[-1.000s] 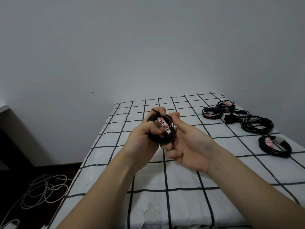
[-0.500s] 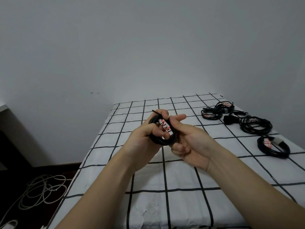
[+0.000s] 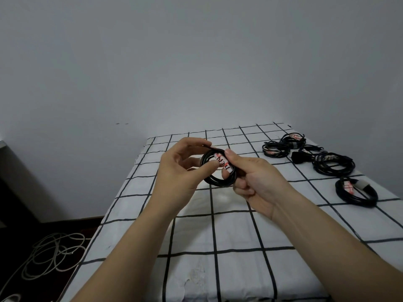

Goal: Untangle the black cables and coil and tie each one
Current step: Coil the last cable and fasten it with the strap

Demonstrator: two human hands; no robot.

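Note:
A small black cable coil (image 3: 218, 182) hangs in the air above the checked bed, bound by a white tie with red print (image 3: 222, 163). My right hand (image 3: 255, 182) grips the coil's right side, thumb on top of the tie and fingers curled below. My left hand (image 3: 181, 168) holds the coil's left side, its thumb pressing against the tie and its fingertips on the top edge of the coil.
Several tied black cable coils lie on the bed at the far right (image 3: 277, 149), (image 3: 333, 165), (image 3: 356, 192). The bed with its white sheet and black grid (image 3: 229, 236) fills the lower view. A loose pale cable (image 3: 52, 256) lies on the dark floor at the left.
My left hand has opened its grip and shifted to the coil's left edge. My right hand has closed more firmly round the right side, and the coil now faces me.

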